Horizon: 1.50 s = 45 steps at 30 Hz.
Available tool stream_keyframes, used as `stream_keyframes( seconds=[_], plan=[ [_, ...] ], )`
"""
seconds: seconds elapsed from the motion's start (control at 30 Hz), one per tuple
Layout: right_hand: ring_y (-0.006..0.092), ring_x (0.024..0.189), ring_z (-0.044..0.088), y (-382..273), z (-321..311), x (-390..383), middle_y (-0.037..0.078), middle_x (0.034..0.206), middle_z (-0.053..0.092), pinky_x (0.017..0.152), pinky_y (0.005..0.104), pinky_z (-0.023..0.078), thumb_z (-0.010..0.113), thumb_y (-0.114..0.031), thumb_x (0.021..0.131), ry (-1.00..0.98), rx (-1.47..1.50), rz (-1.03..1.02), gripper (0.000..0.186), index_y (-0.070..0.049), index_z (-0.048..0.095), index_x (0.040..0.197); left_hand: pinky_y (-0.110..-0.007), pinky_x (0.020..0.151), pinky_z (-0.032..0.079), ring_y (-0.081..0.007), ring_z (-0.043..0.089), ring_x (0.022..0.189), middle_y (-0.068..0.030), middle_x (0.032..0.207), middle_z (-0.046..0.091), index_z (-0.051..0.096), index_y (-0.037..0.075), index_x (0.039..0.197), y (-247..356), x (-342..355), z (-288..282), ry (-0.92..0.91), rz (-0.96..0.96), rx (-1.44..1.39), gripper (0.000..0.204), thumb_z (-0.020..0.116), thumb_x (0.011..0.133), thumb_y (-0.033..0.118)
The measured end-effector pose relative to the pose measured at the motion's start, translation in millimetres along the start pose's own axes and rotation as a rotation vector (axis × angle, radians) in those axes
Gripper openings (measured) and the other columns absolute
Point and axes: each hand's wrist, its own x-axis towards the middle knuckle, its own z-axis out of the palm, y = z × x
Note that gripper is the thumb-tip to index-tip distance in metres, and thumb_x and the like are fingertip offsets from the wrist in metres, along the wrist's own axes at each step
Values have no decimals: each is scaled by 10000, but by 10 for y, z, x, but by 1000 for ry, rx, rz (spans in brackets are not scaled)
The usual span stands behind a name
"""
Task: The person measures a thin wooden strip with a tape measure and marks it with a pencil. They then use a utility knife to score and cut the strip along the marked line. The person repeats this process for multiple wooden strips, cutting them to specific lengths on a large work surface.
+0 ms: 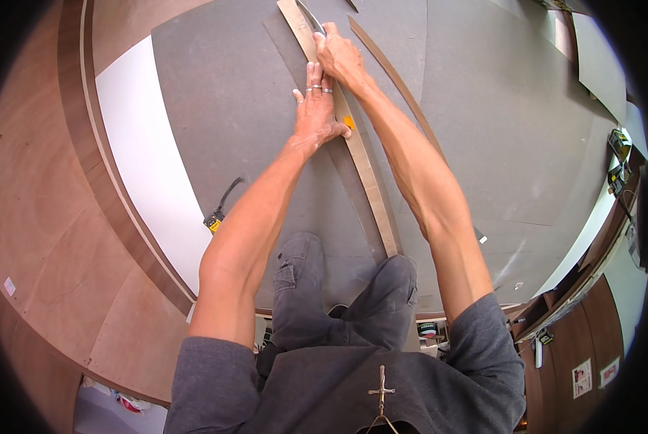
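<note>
A long pale wooden strip (367, 177) lies slantwise across a large grey sheet (483, 145), running from the far edge of view down to my right knee. It has an orange mark on it. My left hand (317, 112) presses down on the strip, fingers stretched forward and thumb out to the side. Just beyond it, my right hand (338, 56) is closed around a slim silver knife-like tool (312, 18), held along the strip's right edge. Its tip is too small to make out.
A narrow brown strip (393, 72) lies right of my right hand. The black-and-yellow tape measure (213, 221) rests near my left forearm. White sheet (139, 137) shows along the left side, with brown boards (42, 181) beyond. More tools (617, 155) are at the right edge.
</note>
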Motion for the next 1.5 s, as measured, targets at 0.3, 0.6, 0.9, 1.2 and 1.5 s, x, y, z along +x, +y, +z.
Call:
stream_keyframes(
  seconds=[0.3,0.6,0.9,1.2,1.5],
  plan=[
    [533,988,682,234,-71,-163,307,1011,728,876,611,515,459,-371,1078,-30,-72,-85,371,-88,495,1315,-715,1226,243,-342,50,1624,-140,1742,49,122,78,1651,42,26,19,24,39,76,1513,1038,484,377],
    [506,974,686,1748,-396,-3816,279,1068,717,822,585,535,535,-285,1081,-166,-54,285,372,-123,488,1412,-746,1213,254,-348,69,1621,-133,1718,98,163,82,1619,-28,-1,103,79,54,51,1515,1047,429,390],
    [381,1209,618,1604,-1325,-2471,212,1285,651,1036,456,491,630,-155,1013,551,-150,215,347,-50,626,1343,-743,1209,267,-344,53,1624,-127,1726,72,167,88,1618,-8,14,84,66,54,50,1517,1055,417,352],
    [398,1268,568,436,-214,-1343,238,1343,611,1096,514,435,636,-164,976,466,52,-151,524,8,520,1458,-744,1207,253,-339,46,1627,-124,1722,112,184,52,1619,-54,72,145,90,65,49,1351,987,584,381],
    [414,1317,541,15,375,-781,260,1391,603,1104,526,416,553,-308,1008,380,63,62,616,24,462,1519,-746,1224,151,-281,-24,1634,-102,1744,105,176,108,1662,-340,114,385,208,150,-134,997,716,906,470]
  ],
)
